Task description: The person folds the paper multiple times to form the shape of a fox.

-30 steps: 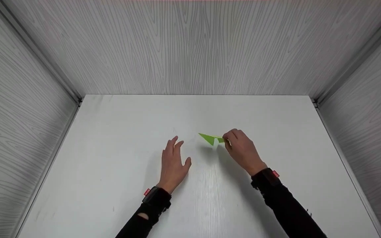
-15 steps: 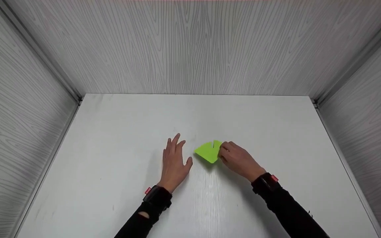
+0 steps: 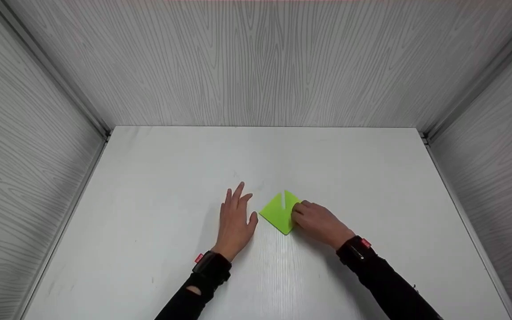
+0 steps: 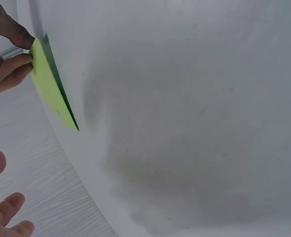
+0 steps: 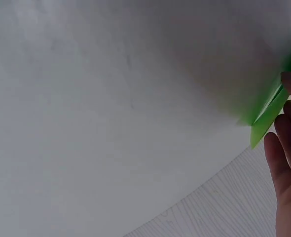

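Note:
A lime-green piece, thin like folded paper with a narrow slit in its far edge, sits low over the middle of the white table. My right hand pinches its right side between thumb and fingers; the fingers cover that corner. In the right wrist view the thumb lies on one face of the green piece and the fingers on the other. Just left of it, my left hand holds nothing, its fingers spread and thumb close to the piece's left corner. Left fingertips show at the left wrist view's edge.
The white tabletop is bounded by a grey wood-grain back panel and side panels at the left and right. Black straps are worn on both wrists.
My right hand has brought the green piece nearer to me and turned it from nearly edge-on to broad face up. My left hand has barely moved.

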`<state>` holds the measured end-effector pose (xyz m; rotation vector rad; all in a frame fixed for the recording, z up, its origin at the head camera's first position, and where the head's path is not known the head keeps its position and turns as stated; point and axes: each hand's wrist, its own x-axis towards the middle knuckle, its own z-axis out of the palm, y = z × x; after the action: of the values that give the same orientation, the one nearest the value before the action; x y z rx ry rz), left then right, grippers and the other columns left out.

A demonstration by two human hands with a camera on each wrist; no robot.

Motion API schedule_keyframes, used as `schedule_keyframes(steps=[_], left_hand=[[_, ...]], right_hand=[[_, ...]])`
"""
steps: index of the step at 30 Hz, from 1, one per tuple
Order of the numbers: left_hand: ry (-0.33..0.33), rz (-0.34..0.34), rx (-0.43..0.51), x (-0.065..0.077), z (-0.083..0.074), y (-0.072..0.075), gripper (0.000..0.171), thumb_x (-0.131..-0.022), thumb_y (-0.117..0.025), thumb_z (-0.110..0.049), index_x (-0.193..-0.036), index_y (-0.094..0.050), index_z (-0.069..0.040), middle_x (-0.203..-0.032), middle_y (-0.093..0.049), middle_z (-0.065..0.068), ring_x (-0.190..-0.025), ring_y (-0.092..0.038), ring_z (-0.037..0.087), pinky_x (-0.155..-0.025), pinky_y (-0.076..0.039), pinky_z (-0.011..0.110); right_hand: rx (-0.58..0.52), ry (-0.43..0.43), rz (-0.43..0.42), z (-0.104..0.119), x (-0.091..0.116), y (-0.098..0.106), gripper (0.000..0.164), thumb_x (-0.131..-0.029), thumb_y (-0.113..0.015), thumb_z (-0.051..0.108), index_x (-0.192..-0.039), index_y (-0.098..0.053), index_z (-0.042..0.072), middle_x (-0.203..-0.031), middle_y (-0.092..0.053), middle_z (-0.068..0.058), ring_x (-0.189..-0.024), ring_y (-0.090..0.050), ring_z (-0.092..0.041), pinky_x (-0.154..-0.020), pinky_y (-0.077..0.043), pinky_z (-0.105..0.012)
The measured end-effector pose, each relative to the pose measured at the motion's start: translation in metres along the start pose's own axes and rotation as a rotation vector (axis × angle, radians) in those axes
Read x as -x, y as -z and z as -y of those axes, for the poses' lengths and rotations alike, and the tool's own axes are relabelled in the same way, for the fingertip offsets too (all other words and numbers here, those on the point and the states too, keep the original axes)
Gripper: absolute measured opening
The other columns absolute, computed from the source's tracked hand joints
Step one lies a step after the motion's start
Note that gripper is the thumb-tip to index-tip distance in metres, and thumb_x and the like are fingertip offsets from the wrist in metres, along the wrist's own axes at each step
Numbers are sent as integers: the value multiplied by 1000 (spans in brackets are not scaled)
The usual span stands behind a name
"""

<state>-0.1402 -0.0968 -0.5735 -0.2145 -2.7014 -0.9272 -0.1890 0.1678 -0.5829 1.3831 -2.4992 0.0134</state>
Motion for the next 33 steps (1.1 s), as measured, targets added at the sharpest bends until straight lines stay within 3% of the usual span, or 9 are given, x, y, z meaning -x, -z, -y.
schedule_keyframes(steps=[6, 9, 14, 17, 20, 24, 27, 33], left_hand=[[3, 0, 2, 3, 0, -1, 40, -102, -63, -14, -139, -58, 0, -167, -37, 23, -153, -33, 56, -114, -37, 76], [-2, 2, -7, 4, 0, -3, 40, -102, -63, -14, -139, -59, -1, -166, -37, 23, -153, -34, 56, -113, -38, 76], [-20, 9, -28, 3, -2, -4, 35, -102, -64, -11, -136, -63, -7, -164, -44, 18, -154, -36, 52, -115, -38, 76], [-43, 22, -30, 1, -5, -7, 28, -102, -64, -10, -130, -68, -9, -158, -52, 14, -153, -41, 47, -116, -37, 75], [-82, 31, -38, 1, -10, -12, 22, -101, -66, -9, -121, -74, -10, -147, -62, 12, -146, -51, 40, -116, -42, 68], [-145, 46, -63, 1, -16, -22, 16, -99, -68, -8, -110, -79, -11, -122, -69, 8, -120, -66, 29, -105, -53, 48], [-175, 62, -80, 1, -17, -31, 13, -98, -70, -10, -105, -81, -12, -109, -68, 6, -104, -66, 25, -96, -54, 40], [-195, 119, -120, -1, -18, -44, 12, -98, -71, -12, -96, -82, -9, -107, -67, 7, -104, -63, 27, -95, -53, 39]], right_hand=[[-22, 16, -33, 1, 2, -1, 18, -86, -83, 1, -93, -69, 11, -108, -70, -4, -100, -67, -20, -83, -58, -28], [-82, -27, -41, 1, 2, -1, 18, -87, -81, -1, -92, -69, 11, -105, -69, -4, -97, -66, -21, -81, -57, -30], [-275, -246, -6, 8, 2, 2, 6, -94, -76, 7, -99, -72, 8, -102, -68, -5, -93, -64, -22, -81, -57, -33], [-347, -391, -5, 15, 0, 2, 10, -97, -76, 15, -100, -71, 7, -99, -67, -6, -91, -62, -23, -82, -56, -35], [-332, -476, -28, 22, -2, 0, 13, -96, -77, 20, -95, -70, 8, -93, -65, -6, -88, -60, -25, -80, -53, -40], [-231, -510, -53, 29, -6, -3, 20, -94, -78, 28, -89, -70, 10, -87, -64, -6, -87, -58, -29, -78, -50, -45], [-186, -521, -44, 31, -8, -5, 27, -94, -78, 35, -87, -69, 11, -86, -62, -7, -86, -56, -30, -77, -50, -45], [-257, -515, 10, 32, -11, -9, 27, -93, -79, 34, -89, -69, 9, -87, -61, -7, -86, -54, -29, -78, -48, -42]])
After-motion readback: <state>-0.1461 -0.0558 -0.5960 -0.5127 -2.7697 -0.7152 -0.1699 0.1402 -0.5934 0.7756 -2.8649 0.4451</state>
